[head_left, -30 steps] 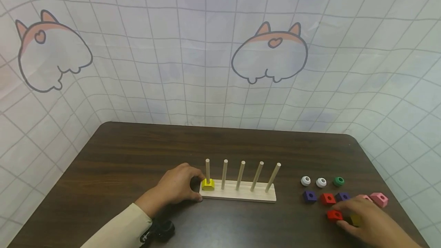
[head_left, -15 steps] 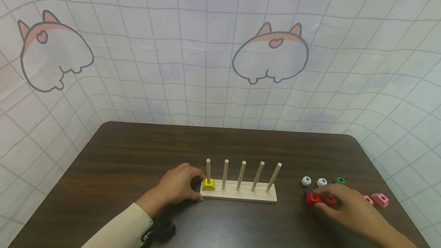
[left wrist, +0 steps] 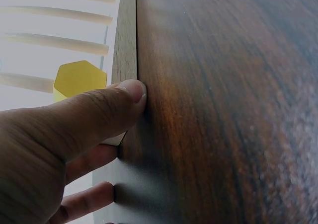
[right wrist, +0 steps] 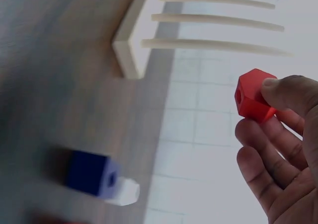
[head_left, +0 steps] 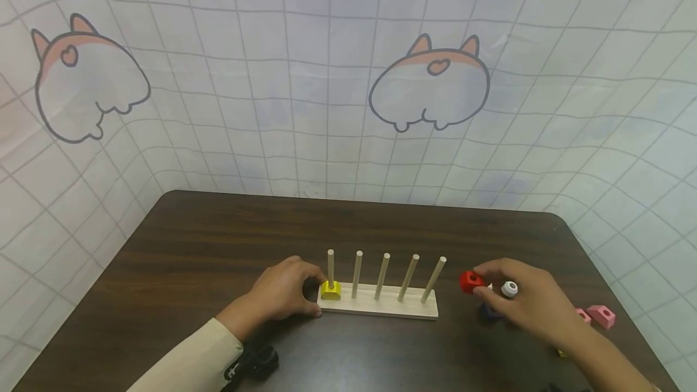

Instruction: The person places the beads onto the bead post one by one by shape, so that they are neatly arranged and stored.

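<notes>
A pale wooden peg stand [head_left: 381,302] with a row of upright pegs lies on the dark table. My left hand [head_left: 280,295] grips its left end, thumb [left wrist: 114,97] along the front edge and fingers partly hidden behind. On the leftmost peg sits a yellow hexagonal bead [head_left: 330,291]; the other pegs are bare. My right hand [head_left: 530,298] pinches a red hexagonal bead [head_left: 468,282] between thumb and fingers, held in the air right of the stand. In the right wrist view, the hole of the red bead [right wrist: 256,95] shows on one side.
Under and around the right hand lie a white bead [head_left: 509,288], a partly covered purple bead [head_left: 492,311] and pink beads [head_left: 601,316]. A bit of yellow [head_left: 562,353] shows beneath the right forearm. A grid-patterned cloth [head_left: 348,107] hangs behind the table.
My right hand has taken the red bead from the group at the right, lifted it and carried it left toward the stand. My left hand stays on the stand's end.
</notes>
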The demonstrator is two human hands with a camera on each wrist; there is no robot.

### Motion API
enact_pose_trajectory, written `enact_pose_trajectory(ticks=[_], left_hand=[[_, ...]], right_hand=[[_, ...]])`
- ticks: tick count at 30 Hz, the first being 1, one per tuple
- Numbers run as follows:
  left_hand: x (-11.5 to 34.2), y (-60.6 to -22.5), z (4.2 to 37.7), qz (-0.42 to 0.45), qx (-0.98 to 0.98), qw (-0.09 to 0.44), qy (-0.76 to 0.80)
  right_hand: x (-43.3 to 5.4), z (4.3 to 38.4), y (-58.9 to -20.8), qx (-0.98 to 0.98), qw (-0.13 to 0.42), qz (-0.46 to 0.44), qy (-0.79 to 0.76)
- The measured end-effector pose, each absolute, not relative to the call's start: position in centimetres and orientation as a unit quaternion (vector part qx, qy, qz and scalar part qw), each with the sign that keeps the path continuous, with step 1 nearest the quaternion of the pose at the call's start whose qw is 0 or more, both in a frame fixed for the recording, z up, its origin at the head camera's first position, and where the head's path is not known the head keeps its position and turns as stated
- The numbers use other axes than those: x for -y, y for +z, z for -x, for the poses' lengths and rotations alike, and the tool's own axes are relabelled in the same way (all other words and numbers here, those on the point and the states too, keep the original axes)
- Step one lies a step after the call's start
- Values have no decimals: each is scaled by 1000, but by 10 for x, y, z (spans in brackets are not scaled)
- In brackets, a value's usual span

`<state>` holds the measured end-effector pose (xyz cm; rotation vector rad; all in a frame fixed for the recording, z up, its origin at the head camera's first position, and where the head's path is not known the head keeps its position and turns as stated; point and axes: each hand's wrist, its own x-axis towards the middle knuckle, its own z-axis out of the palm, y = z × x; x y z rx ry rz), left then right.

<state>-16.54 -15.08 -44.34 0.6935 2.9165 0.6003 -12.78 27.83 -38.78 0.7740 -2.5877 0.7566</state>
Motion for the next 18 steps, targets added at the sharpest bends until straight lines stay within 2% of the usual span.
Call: enact_pose_trajectory(ticks=[18], left_hand=[[151, -444, 166, -220, -954, 48, 197]], right_hand=[[-250, 139, -338, 903, 186, -267, 281]])
